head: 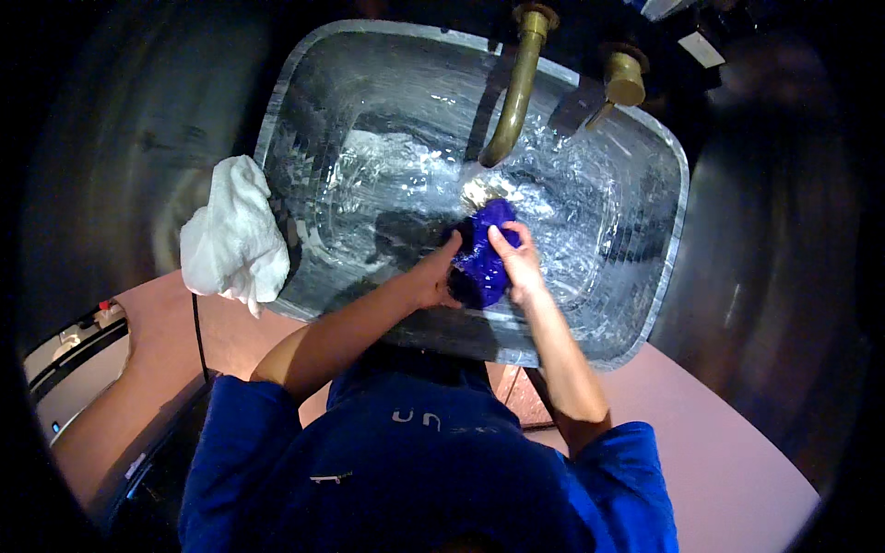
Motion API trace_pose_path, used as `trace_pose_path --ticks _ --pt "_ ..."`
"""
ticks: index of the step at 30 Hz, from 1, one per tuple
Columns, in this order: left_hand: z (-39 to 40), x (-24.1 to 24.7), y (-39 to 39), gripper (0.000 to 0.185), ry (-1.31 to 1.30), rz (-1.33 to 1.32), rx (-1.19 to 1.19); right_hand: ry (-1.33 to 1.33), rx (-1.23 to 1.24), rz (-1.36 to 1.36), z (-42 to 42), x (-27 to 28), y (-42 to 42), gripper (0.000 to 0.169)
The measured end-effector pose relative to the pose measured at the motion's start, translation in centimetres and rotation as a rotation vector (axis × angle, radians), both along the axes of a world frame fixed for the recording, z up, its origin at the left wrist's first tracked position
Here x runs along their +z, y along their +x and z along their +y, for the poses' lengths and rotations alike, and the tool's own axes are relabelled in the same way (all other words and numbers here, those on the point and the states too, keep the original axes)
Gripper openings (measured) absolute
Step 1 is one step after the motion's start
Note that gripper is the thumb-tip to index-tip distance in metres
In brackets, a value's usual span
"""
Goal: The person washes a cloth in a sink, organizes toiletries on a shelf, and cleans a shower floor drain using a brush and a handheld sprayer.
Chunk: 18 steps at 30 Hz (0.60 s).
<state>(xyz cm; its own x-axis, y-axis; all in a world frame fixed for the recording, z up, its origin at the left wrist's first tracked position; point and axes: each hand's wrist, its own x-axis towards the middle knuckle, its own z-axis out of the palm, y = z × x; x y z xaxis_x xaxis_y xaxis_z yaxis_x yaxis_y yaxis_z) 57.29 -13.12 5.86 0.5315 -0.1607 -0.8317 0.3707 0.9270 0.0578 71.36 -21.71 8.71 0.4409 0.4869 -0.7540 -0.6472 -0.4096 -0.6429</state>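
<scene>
Both of my hands grip a wet, dark blue cloth (487,266) over the front part of a grey stone-look basin (674,269). My left hand (437,273) holds the cloth's left side, where it looks almost black in shadow. On the right side my right hand (518,263) pinches it, thumb on top. The cloth's far end lies just below the mouth of a brass spout (515,104). Rippling water (387,180) covers the basin's floor, with bright splashes around the spout's outlet.
A white towel (235,235) hangs over the basin's left edge. To the right of the spout is a brass tap handle (624,83) on the dark back surface. Dark, shiny counter (733,290) flanks the basin. Pinkish floor (719,442) shows below at right.
</scene>
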Motion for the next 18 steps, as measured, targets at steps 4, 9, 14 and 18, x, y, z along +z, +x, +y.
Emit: trace_pose_path --ticks 4,9,14,18 --pt "3.3 -0.2 1.7 0.063 0.028 -0.122 0.434 0.168 0.248 -0.491 3.7 2.8 -4.3 0.026" --pt "7.0 0.1 3.6 0.047 0.248 -0.244 0.409 -0.267 0.378 -1.247 6.2 -1.7 1.0 0.035" --pt "13.5 1.1 1.0 0.062 0.74 0.074 0.199 -0.443 0.324 -1.594 2.7 -4.2 6.4 0.025" --pt "13.1 -3.4 2.0 0.063 1.737 -0.149 -0.091 -0.241 0.871 -1.658 5.8 -4.3 1.0 0.041"
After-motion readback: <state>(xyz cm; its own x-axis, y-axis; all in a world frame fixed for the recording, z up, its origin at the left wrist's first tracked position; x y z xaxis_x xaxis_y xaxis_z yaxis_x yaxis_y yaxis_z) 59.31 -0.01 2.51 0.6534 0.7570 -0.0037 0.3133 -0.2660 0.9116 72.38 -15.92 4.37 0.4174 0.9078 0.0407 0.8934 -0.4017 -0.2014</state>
